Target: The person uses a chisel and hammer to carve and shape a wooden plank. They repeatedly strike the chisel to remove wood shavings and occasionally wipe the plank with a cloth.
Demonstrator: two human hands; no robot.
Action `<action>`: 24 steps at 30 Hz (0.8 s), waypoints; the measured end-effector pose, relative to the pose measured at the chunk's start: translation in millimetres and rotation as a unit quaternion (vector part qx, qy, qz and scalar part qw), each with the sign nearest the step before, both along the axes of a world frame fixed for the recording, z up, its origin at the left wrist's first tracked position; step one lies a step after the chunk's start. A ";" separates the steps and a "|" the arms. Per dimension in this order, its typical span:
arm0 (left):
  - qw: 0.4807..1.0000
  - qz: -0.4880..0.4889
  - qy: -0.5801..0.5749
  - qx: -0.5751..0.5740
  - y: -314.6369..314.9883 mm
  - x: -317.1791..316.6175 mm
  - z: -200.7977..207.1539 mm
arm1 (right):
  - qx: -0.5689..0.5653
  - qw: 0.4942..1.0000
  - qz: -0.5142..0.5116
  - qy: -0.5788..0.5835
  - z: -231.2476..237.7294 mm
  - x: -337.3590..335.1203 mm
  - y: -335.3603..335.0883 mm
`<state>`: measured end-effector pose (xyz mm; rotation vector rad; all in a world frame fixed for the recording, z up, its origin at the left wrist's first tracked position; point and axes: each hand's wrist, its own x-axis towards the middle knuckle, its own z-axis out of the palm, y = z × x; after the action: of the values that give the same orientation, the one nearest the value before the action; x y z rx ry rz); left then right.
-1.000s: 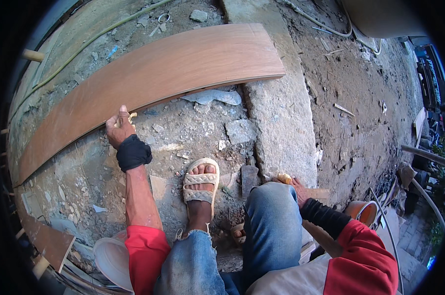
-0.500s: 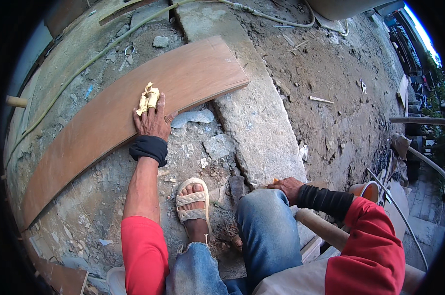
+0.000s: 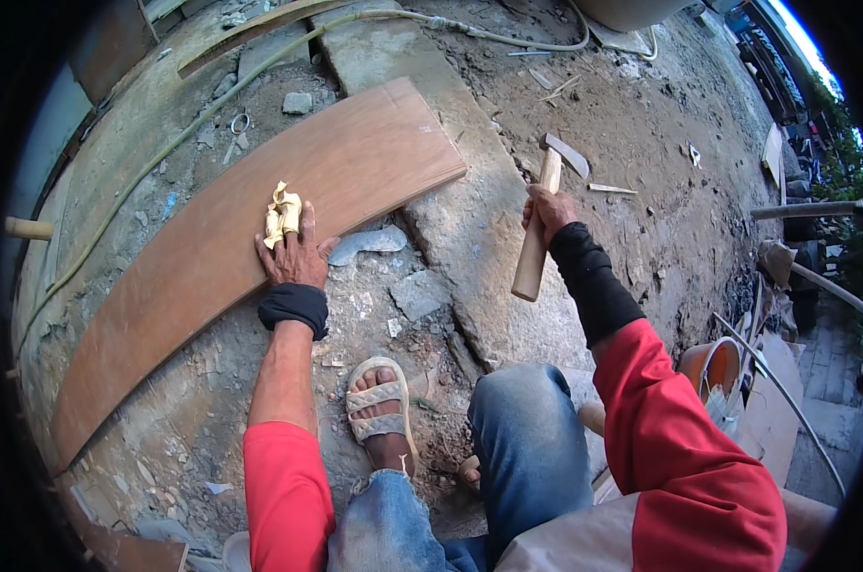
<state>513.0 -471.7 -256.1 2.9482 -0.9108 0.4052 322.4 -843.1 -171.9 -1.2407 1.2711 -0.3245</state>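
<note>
A long, curved reddish-brown plywood board [image 3: 355,143] lies slanted over the rubble, its far right end across a concrete strip. My left hand [image 3: 296,255] rests flat on it near the middle, fingers stretched forward. Crumpled yellow wrapping [image 3: 282,212] covers some of those fingers. My right hand [image 3: 550,212] grips the wooden handle of a small adze [image 3: 533,262], held up above the concrete strip. The adze's thin, curved metal head [image 3: 569,155] is at the far end and points right; the thick handle end points back toward me.
A pale concrete strip [image 3: 493,276] runs away from me between rubble and bare dirt. A hose [image 3: 198,119] curves across the far left. Stone chunks [image 3: 420,294] lie near my sandalled foot [image 3: 379,405]. At the right are an orange-lined bucket [image 3: 713,367] and a thin rod [image 3: 784,410].
My right hand has risen from beside my knee and moved forward, bringing up the adze. My left hand stays on the board. The view has shifted slightly.
</note>
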 end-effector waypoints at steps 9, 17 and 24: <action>1.000 0.001 -0.009 -0.001 0.0 -3.9 -1.6 | -0.051 0.943 0.302 0.131 7.6 -8.7 -15.8; 0.997 0.031 0.053 0.040 -3.0 -3.1 3.6 | -0.091 0.908 0.384 0.138 3.7 0.8 0.9; 1.000 0.011 -0.006 0.018 -0.8 -4.0 -2.8 | -0.104 0.945 0.292 0.106 -3.2 5.5 17.9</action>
<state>509.0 -472.5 -258.9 2.9941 -0.8967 0.4137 327.9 -825.2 -175.0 -1.8057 0.9987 0.1142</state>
